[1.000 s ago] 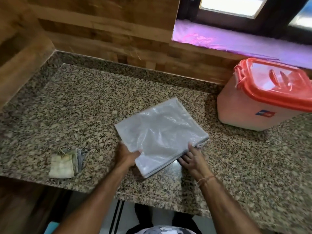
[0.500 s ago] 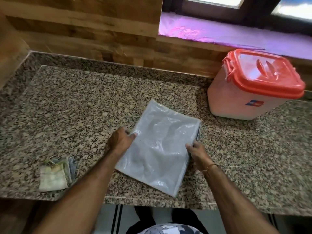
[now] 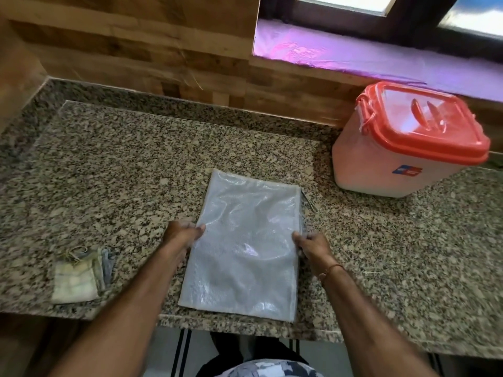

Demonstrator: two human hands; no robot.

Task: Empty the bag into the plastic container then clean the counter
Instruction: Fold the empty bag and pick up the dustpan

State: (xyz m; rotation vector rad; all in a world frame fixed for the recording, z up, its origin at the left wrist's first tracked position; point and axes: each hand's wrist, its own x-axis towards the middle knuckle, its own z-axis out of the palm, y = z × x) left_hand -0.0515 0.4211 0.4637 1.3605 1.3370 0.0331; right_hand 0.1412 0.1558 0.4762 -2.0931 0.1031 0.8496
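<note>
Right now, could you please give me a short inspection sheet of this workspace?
Surface: speckled granite counter, no spill visible.
Job's things: translucent zip bag lying flat near the front edge; plastic container at back right, its red lid closed.
Clutter: folded cloth at front left.
Grippers: left hand pinches the bag's left edge; right hand pinches its right, zipper edge.
Cables: nothing seen.
Surroundings: wooden wall panels behind; window sill above the container.
</note>
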